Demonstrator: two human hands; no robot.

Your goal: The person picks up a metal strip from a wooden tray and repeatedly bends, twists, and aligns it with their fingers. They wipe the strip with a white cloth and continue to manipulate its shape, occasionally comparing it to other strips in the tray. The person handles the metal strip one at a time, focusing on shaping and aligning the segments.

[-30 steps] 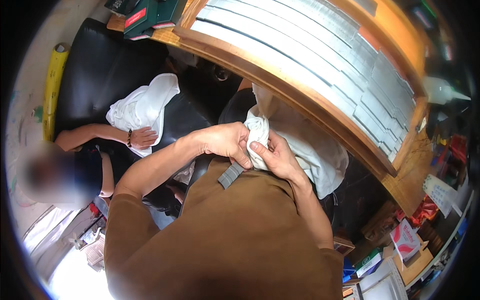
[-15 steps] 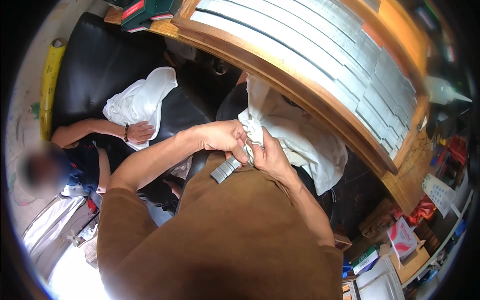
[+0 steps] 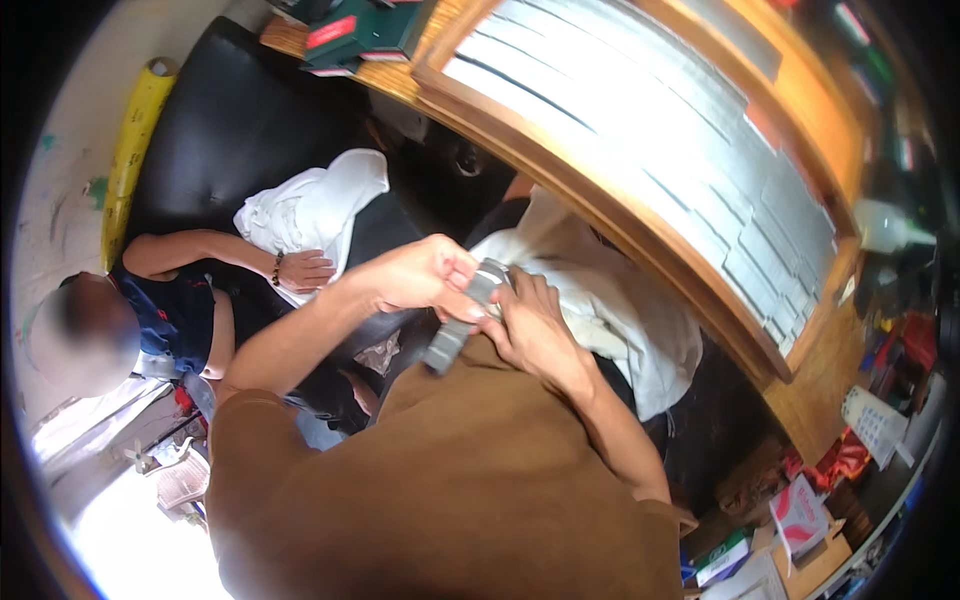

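Observation:
A grey, segmented strip (image 3: 446, 347), like a short row of metal blocks, sits between my hands, slightly blurred. My left hand (image 3: 432, 280) is closed with thumb and fingers around its middle. My right hand (image 3: 535, 320) has its fingers bent against the strip's upper part. Whether it also pinches the cloth is hidden. Below and beyond it a white cloth (image 3: 640, 350) drapes over my lap, under the edge of a wooden tray (image 3: 610, 235).
Pale grey bars in rows fill the tray. To the left, a co-worker's hand (image 3: 303, 271) rests on another white cloth (image 3: 325, 195). A yellow roll (image 3: 135, 155) leans on the wall. Dark green boxes (image 3: 370, 35) stand at the far left; a plastic cup (image 3: 875, 418) is at right.
The strip's upper part, covered by the white cloth before, now shows bare between my hands. My right hand has turned over it, its back facing up. The whole view has shifted slightly.

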